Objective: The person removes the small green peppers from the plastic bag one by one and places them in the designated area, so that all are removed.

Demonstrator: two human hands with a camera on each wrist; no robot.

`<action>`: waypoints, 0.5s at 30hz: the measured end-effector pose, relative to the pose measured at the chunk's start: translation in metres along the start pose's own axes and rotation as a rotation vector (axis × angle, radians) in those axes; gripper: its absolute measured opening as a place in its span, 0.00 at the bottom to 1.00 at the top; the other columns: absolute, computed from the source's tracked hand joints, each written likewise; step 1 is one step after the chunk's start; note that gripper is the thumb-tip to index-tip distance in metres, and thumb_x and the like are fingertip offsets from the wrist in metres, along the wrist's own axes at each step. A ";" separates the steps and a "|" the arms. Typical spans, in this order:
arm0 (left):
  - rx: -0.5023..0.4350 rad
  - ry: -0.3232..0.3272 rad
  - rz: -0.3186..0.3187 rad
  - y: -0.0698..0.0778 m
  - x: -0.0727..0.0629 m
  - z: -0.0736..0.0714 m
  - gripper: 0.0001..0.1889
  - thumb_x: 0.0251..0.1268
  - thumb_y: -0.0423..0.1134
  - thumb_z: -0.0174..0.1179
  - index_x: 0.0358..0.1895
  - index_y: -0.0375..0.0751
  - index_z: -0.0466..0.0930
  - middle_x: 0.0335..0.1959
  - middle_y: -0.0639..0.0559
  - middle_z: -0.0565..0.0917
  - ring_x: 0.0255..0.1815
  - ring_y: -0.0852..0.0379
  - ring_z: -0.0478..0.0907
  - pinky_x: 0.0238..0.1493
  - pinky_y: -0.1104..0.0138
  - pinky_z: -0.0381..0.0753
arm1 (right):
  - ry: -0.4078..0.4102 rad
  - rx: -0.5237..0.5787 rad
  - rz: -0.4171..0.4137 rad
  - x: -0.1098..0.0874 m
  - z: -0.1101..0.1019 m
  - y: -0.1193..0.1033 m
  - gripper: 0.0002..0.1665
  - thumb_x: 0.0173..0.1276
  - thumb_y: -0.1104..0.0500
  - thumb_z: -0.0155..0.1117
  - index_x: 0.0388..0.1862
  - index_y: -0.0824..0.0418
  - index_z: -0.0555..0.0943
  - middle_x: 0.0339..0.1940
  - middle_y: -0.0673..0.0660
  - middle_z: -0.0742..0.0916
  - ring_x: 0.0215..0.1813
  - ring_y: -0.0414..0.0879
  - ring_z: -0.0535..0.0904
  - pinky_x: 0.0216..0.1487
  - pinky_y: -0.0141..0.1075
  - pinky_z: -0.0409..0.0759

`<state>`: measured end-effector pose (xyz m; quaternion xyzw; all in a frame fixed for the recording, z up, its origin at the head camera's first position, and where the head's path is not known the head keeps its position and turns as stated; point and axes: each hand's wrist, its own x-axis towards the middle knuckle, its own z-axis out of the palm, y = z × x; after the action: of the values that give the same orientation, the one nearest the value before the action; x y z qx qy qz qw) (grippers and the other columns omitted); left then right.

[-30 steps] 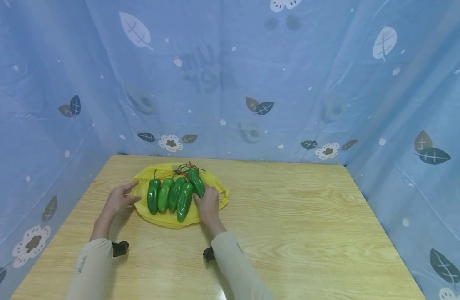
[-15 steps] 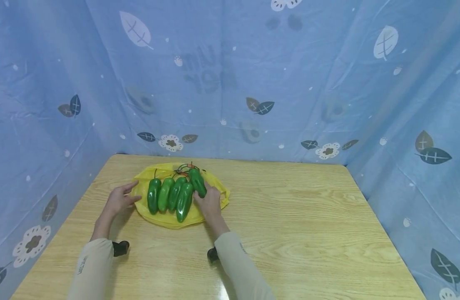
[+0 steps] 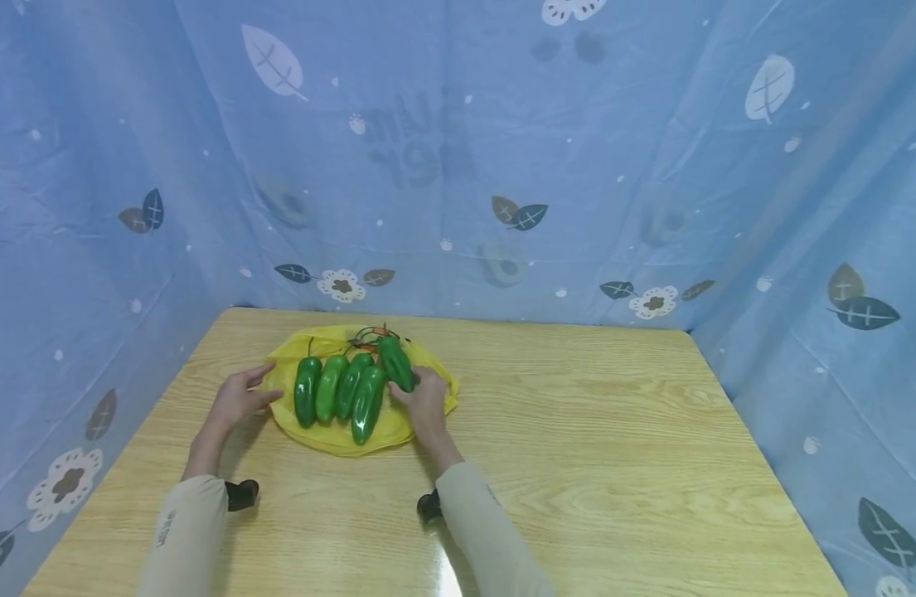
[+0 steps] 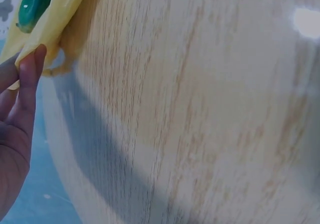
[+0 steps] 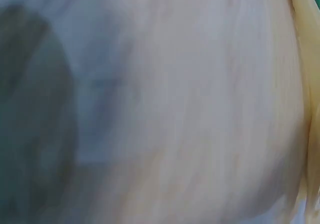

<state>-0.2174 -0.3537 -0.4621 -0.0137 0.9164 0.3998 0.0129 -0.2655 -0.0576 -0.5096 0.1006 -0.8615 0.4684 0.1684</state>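
Note:
Several glossy green peppers (image 3: 327,390) lie side by side on a crumpled yellow plastic bag (image 3: 338,442) at the table's back left. My right hand (image 3: 426,406) grips the lower end of the rightmost green pepper (image 3: 394,361), thumb on its left side and fingers partly hidden behind it. At the bag's left edge is my left hand (image 3: 237,400). In the left wrist view, its thumb and fingers pinch the bag's edge (image 4: 65,11), with one pepper (image 4: 35,6) showing beyond. The right wrist view is blurred and shows only a strip of the bag (image 5: 310,59).
Dark thin stems with orange-red bits (image 3: 375,334) bunch at the peppers' upper ends. The wood-grain table (image 3: 592,431) extends to the right. A blue patterned curtain (image 3: 458,166) hangs behind and along both sides.
My right hand has moved slightly right, and the lower end of the pepper in it has swung right too. My left hand and the other peppers stay nearly in place.

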 end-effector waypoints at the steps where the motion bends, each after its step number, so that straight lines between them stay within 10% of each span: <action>1: 0.001 0.001 -0.003 0.000 0.000 0.000 0.33 0.66 0.34 0.61 0.69 0.24 0.57 0.65 0.20 0.59 0.51 0.32 0.78 0.44 0.56 0.83 | 0.005 0.003 -0.007 -0.001 -0.002 0.000 0.23 0.52 0.57 0.77 0.43 0.70 0.84 0.34 0.59 0.87 0.33 0.43 0.79 0.33 0.30 0.79; 15: -0.014 0.006 -0.038 0.002 -0.003 0.001 0.35 0.66 0.35 0.61 0.70 0.24 0.55 0.62 0.19 0.62 0.44 0.38 0.83 0.46 0.56 0.82 | 0.112 0.180 -0.173 -0.014 -0.016 -0.008 0.23 0.50 0.61 0.77 0.43 0.74 0.83 0.29 0.60 0.85 0.24 0.38 0.75 0.24 0.23 0.76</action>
<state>-0.2145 -0.3513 -0.4610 -0.0325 0.9131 0.4060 0.0178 -0.2473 -0.0485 -0.5006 0.1629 -0.7934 0.5322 0.2463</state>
